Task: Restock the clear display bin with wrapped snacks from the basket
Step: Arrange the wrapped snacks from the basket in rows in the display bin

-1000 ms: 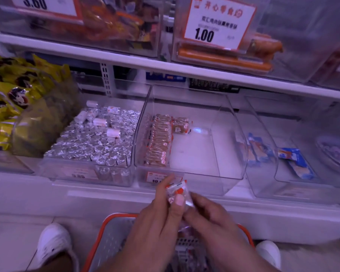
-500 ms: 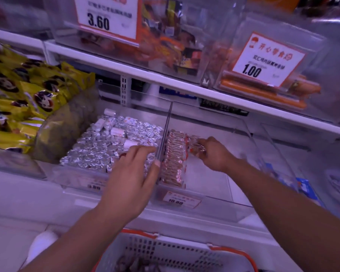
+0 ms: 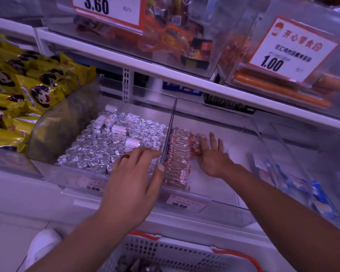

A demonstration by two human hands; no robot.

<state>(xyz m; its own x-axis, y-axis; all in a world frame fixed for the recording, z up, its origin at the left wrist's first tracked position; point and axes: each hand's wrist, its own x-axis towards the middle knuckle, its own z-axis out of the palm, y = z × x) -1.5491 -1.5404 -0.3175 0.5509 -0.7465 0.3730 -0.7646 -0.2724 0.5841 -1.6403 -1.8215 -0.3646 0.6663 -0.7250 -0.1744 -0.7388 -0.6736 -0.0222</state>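
Hands | left hand (image 3: 133, 179) flat, thumb on clear display bin (image 3: 227, 210) wall (ring worn) | right hand (image 3: 212, 156) fingers spread, touching wrapped snacks (image 3: 178, 158) along bin's left side | basket (image 3: 177, 254) below shelf edge

Single head-worn view, angled forward and down, close over shelf bins (image 3: 204, 203).

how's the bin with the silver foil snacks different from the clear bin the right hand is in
The foil bin is packed almost wall to wall with silver foil pieces; the clear display bin holds only a row of orange-and-white wrapped snacks along its left wall, most of its floor bare. The right hand reaches inside the display bin; the left hand rests over the foil bin, at the shared divider. Both are clear plastic with front price tags.
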